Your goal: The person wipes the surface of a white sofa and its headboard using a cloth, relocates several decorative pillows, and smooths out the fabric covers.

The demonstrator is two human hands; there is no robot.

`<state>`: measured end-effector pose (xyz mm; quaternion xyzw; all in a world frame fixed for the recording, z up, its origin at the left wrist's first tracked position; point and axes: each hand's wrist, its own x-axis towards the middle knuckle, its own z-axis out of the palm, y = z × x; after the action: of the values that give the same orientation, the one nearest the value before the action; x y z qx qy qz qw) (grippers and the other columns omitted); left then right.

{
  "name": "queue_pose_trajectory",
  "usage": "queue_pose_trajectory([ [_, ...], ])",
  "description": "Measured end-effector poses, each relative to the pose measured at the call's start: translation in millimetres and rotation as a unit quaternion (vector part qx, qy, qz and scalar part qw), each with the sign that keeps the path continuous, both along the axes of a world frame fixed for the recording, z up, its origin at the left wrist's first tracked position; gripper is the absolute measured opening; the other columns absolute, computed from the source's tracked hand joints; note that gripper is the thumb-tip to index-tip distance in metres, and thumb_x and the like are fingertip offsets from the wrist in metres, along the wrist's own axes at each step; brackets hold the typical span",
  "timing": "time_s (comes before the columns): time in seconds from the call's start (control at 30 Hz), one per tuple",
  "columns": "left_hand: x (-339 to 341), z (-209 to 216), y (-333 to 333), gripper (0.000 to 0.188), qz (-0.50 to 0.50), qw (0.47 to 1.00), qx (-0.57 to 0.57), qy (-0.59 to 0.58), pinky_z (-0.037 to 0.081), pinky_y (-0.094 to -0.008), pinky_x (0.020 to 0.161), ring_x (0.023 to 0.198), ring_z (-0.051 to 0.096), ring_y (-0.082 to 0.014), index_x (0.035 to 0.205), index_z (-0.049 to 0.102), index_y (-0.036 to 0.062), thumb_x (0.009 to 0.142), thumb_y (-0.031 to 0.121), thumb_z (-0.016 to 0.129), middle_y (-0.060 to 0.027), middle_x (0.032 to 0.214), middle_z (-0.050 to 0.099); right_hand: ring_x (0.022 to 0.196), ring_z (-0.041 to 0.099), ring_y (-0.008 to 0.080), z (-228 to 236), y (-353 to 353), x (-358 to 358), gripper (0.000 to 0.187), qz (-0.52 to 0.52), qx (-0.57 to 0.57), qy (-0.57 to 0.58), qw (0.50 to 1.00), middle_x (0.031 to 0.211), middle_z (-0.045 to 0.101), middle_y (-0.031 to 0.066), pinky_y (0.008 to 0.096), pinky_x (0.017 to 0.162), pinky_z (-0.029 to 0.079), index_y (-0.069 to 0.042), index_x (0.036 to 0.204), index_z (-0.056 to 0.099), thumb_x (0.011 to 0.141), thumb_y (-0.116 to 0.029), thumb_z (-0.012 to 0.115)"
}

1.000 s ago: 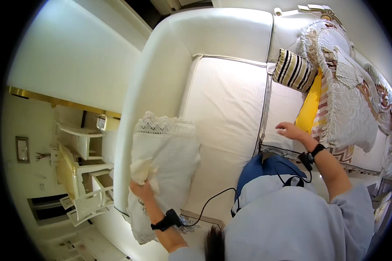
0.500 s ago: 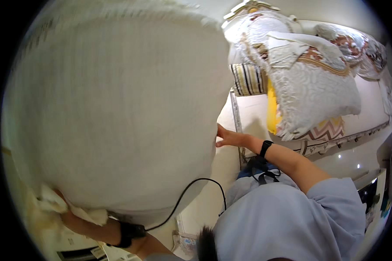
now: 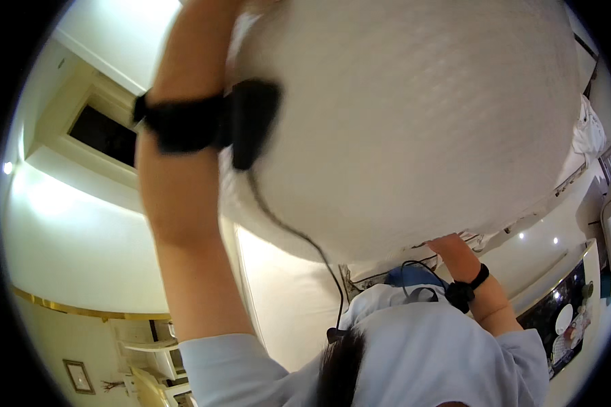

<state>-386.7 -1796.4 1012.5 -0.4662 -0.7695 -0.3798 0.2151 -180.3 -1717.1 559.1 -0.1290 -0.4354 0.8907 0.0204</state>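
A large, plump off-white cushion (image 3: 414,129) fills most of the upper view, close in front of me. My left arm stretches up along its left side, and my left hand (image 3: 207,30) is at the top edge, where its fingers are cut off or hidden. At the cushion's lower right edge, my right hand (image 3: 453,249) grips the border, fingertips tucked out of sight beneath it. Black bands circle both wrists. From the left wristband (image 3: 190,122) a thin black cable (image 3: 305,237) hangs down in front of the cushion.
Below the cushion lies a pale sofa seat (image 3: 278,292). On the right is a dark-topped table (image 3: 550,332) bearing dishes, with white cloth (image 3: 588,129) farther up. At lower left are white chairs (image 3: 157,353) and a framed picture (image 3: 79,376).
The cushion has swung up and to the right, covering the sofa cushions seen before. My left arm has risen from low left to the top; my right hand has moved right and slightly down.
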Motion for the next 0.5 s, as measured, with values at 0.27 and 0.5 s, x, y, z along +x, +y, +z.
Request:
queue_pose_trajectory([
  [0.27,-83,-176,166,0.042,0.101,0.94,-0.307,0.112,0.051,-0.0395,0.082,0.101,0.064,-0.0295,0.105,0.069,0.0075,0.082,0.041,0.057,-0.0132,0.107,0.068,0.093,0.056,0.0148,4,46,0,0.032,-0.042,0.055,-0.045,0.997,0.104,0.061,0.0023,0.0302,0.079,0.047,-0.012,0.117,0.057,0.088,-0.022,0.067],
  [0.5,-96,-350,111,0.01,0.092,0.98,-0.175,0.006,0.052,-0.0439,0.072,0.083,0.064,-0.0322,0.079,0.067,0.0105,0.073,0.019,0.065,-0.0125,0.083,0.067,0.11,0.055,0.0192,-17,91,-85,0.039,-0.057,-0.043,0.008,0.997,0.123,0.058,0.0045,0.0363,0.095,0.043,-0.003,0.128,0.052,0.094,-0.021,0.057],
])
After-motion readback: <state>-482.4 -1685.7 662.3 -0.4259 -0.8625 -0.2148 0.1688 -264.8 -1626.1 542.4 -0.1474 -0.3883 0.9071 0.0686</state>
